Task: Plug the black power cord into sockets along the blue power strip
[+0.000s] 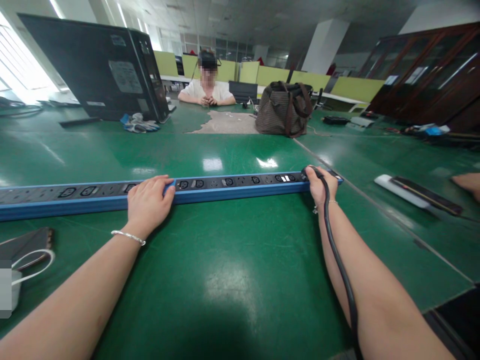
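Note:
A long blue power strip (232, 192) with a black row of sockets lies across the green table. My left hand (150, 202) is wrapped over its middle, thumb along the front edge and fingers over the top. Near the strip's right end, my right hand (321, 187) is closed around a black plug (306, 172) at the sockets. The fingers hide much of the plug, so I cannot tell how deep it sits. From it a thick black cord (335, 250) runs down along my right forearm.
A black computer case (108, 70) and gloves (139, 123) stand back left. A brown bag (281, 110) sits behind the strip; a seated person (206, 92) is across the table. At right lie a white-and-black bar (416, 192) and another person's hand (468, 184). A phone (28, 247) lies left.

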